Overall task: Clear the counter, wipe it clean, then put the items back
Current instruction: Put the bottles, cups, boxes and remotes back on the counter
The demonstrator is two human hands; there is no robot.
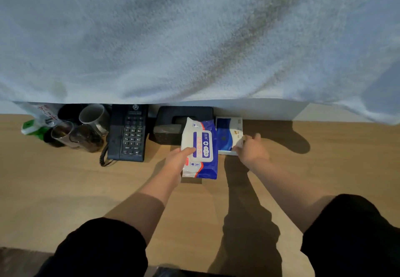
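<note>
Fingers [188, 150] of the left hand [176, 161] were curled round the near left edge of the wet-wipe pack [202, 147], thumb across its printed face, gripping it firmly and holding it tilted up off the desk [65, 190]. Beside it, the right hand [252, 150] had its fingers [257, 136] bent onto the near right corner of the blue-and-white pack [227, 133] and pinched it there, with that pack lying flat on the wood. The two packs sat side by side and just about touching. Right behind the wet-wipe pack stood the black tissue box [171, 126], partly hidden by it. To the left came the black telephone [127, 134], its coiled cord [104, 156] spilling toward the front. Further left, two clear glasses [62, 134] stood close together, with a grey mug [93, 114] behind them and a green-capped packet [32, 126] at the far end. All of these were lined up against the white wall [259, 109] at the back of the desk. Above everything, a pale towel [194, 38] hung across the view.
</note>
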